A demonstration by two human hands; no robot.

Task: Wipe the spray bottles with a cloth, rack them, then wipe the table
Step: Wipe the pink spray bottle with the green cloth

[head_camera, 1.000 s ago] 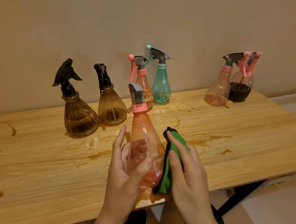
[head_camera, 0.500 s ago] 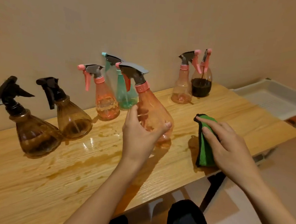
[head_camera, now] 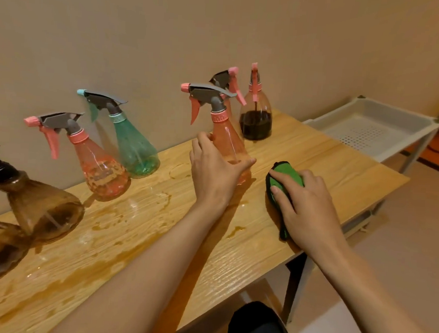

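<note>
Carried rightward since a moment ago, the pink spray bottle (head_camera: pixel 227 143) now stands upright on the wet wooden table (head_camera: pixel 317 157), near a bottle of dark liquid (head_camera: pixel 255 117), with the left hand (head_camera: pixel 214 173) curled round its lower body. The right hand (head_camera: pixel 306 206) grips the green cloth (head_camera: pixel 286 175) against the table just beside it. A teal bottle (head_camera: pixel 134 150) and a brown bottle (head_camera: pixel 44 206) line the wall; a white perforated rack (head_camera: pixel 372 125) sits beyond the table's end.
</note>
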